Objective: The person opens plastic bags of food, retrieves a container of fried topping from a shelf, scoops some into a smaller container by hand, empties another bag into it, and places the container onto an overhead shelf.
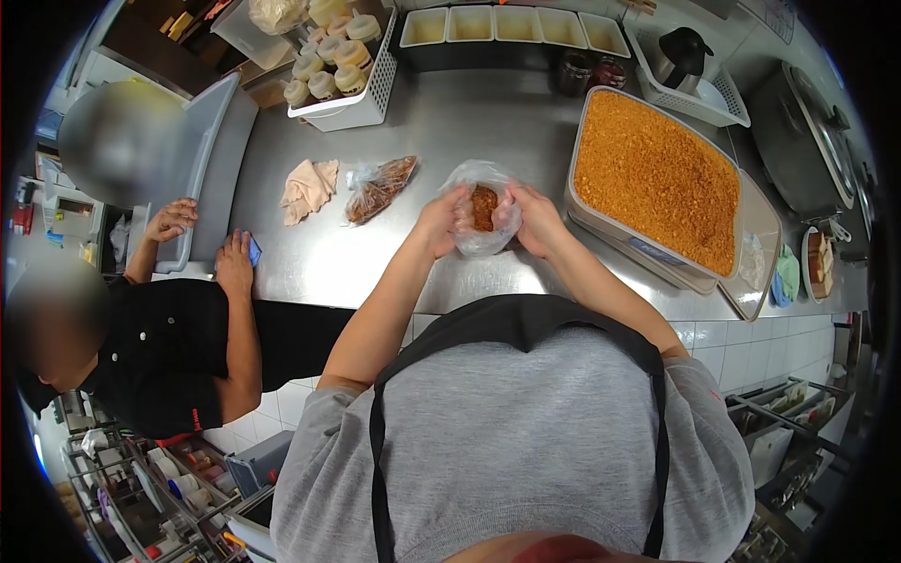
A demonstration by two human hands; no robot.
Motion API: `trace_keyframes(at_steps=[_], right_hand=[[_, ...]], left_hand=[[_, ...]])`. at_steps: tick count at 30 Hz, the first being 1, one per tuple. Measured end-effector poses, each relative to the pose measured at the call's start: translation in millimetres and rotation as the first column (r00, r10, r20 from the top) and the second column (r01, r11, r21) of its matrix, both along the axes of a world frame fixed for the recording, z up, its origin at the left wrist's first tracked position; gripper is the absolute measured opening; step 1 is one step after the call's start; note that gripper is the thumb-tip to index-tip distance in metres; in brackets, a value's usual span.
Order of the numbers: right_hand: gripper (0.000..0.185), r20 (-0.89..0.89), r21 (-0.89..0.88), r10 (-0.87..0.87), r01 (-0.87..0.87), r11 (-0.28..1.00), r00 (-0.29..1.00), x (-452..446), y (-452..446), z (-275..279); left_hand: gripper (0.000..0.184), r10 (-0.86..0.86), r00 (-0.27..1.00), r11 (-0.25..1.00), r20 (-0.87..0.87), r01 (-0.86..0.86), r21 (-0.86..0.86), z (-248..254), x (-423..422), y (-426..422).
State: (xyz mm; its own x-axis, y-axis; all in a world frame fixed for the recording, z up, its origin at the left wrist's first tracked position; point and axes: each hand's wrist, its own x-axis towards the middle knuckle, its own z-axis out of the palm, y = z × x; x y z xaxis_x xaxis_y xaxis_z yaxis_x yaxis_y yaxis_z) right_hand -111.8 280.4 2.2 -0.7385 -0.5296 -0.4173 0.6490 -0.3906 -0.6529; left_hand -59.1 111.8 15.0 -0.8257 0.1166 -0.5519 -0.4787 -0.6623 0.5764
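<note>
Two bare hands hold one clear plastic bag (488, 242) at the near side of the stainless-steel worktop (324, 263).

The left hand (438, 223) grips the bag's left edge with its fingers curled; the right hand (537, 222) pinches the right edge between thumb and fingers (fingertips behind the film are partly hidden, so their exact closure there cannot be told). The bag sits directly between the two sets of fingers, with reddish-brown crumbly filling (484, 208) at its centre; whether its base touches the worktop cannot be determined. To the left, a second filled bag (380, 190) lies just beside a crumpled beige cloth (310, 190). To the right, a rectangular plastic tub (605, 228) contains orange-brown crumbs (657, 178).
</note>
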Motion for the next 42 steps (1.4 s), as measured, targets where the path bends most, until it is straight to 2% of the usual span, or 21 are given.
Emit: trace_keyframes(at_steps=[3,5,6,8,9,10,11,12,14,17,20,21,23,26,27,31,33,34,36,40,42], right_hand=[[0.019,-0.034,-0.165,0.127,-0.130,0.978,0.991,-10,-2,-10],[0.017,-0.058,0.045,0.162,-0.159,0.986,0.985,-7,-1,4],[0.017,-0.059,0.047,0.159,-0.157,0.987,0.985,-6,4,3],[0.017,-0.437,0.459,0.284,-0.060,0.887,0.853,-1,18,0],[0.017,-0.436,0.461,0.284,-0.059,0.885,0.854,0,27,-2],[0.018,-0.618,0.611,0.388,0.108,0.784,0.683,1,38,-6],[0.018,-0.716,0.682,0.517,0.308,0.664,0.470,7,44,-10],[0.018,-0.714,0.683,0.518,0.306,0.663,0.470,14,46,-18],[0.022,-0.805,0.561,0.386,0.367,0.742,0.450,20,45,-37],[0.038,-0.799,0.487,0.326,0.225,0.844,0.506,22,35,-49],[0.054,-0.768,0.461,0.358,0.070,0.885,0.531,4,19,-58],[0.054,-0.672,0.515,0.394,0.013,0.857,0.627,-1,16,-54],[0.051,-0.712,0.513,0.374,0.076,0.855,0.594,0,14,-35],[0.050,-0.899,0.434,0.366,0.371,0.821,0.242,25,26,9],[0.048,-0.927,0.375,0.331,0.390,0.841,0.176,37,30,27],[0.033,-0.965,0.250,0.230,0.176,0.952,0.128,69,23,48],[0.017,-0.935,0.354,0.355,-0.151,0.923,-0.022,69,10,47],[0.017,-0.936,0.350,0.348,-0.193,0.917,-0.043,72,4,45],[0.006,-0.882,0.426,0.470,-0.367,0.827,0.038,84,-10,38],[0.006,-0.877,0.434,0.480,-0.455,0.778,-0.017,115,-38,27],[0.005,-0.881,0.431,0.470,-0.500,0.751,-0.052,140,-50,33]], left_hand=[[0.023,-0.048,0.998,0.998,-0.032,0.050,0.039,-5,-5,6],[0.023,-0.080,0.995,0.992,-0.059,0.085,0.092,-10,-6,2],[0.021,-0.117,0.988,0.993,-0.104,0.114,-0.030,-7,-2,-6],[0.020,-0.162,0.976,0.978,-0.143,0.140,-0.154,-2,7,-15],[0.018,-0.159,0.958,0.884,-0.238,0.031,-0.466,-1,12,-16],[0.017,-0.183,0.928,0.693,-0.325,-0.112,-0.713,-1,15,-20],[0.021,-0.343,0.900,0.431,-0.271,-0.105,-0.896,-26,15,-39],[0.021,-0.342,0.900,0.432,-0.269,-0.104,-0.896,-28,19,-36],[0.050,-0.194,0.903,0.639,-0.383,-0.180,-0.748,-27,25,-22],[0.090,-0.377,0.879,0.455,-0.292,-0.098,-0.885,-29,29,3],[0.088,-0.373,0.827,0.548,-0.421,-0.169,-0.819,-28,19,14],[0.088,-0.304,0.865,0.612,-0.400,-0.144,-0.777,-20,17,14],[0.085,-0.190,0.914,0.684,-0.358,-0.139,-0.716,-13,19,2],[0.081,-0.072,0.919,0.596,-0.387,-0.271,-0.756,-2,46,-17],[0.080,-0.002,0.893,0.495,-0.450,-0.390,-0.777,0,60,-21],[0.063,0.316,0.817,0.306,-0.482,-0.569,-0.763,-31,128,-29],[0.052,0.445,0.751,0.164,-0.488,-0.604,-0.780,-34,165,-21],[0.047,0.489,0.748,0.111,-0.448,-0.563,-0.819,-27,182,-12],[0.042,0.498,0.717,0.079,-0.487,-0.597,-0.799,-45,216,2],[0.030,0.426,0.844,0.020,-0.326,-0.369,-0.929,-45,287,35],[0.029,0.226,0.921,-0.175,-0.317,-0.282,-0.943,-77,328,37]])
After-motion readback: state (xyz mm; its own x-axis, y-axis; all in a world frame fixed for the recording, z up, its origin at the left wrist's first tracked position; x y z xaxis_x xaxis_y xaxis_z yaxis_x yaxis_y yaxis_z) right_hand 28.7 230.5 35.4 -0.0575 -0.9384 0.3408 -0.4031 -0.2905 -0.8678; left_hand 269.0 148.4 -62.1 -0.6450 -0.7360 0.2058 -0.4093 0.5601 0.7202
